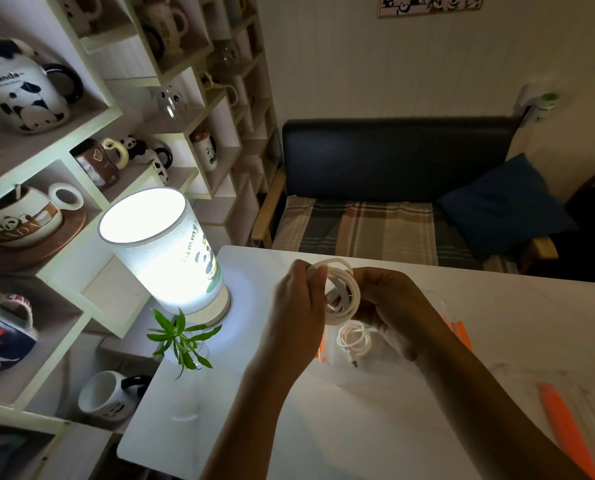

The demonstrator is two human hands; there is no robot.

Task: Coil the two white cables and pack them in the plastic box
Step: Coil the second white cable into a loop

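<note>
A flat white cable [345, 295], wound into several loops, hangs in the air above the white table [358, 427]. My left hand [297, 306] pinches its left side and my right hand [391, 306] grips its right side. Directly below it, a thinner white cable [354, 339] lies coiled inside the clear plastic box [368, 372], its dark plug end near the box's front. The box has orange clips at its sides; my right forearm covers part of it.
A lit cylinder lamp [164, 251] stands at the table's left, a small green plant [181, 337] in a glass in front of it. The box lid with an orange clip [566, 420] lies at right. Mug shelves line the left; a sofa stands behind the table.
</note>
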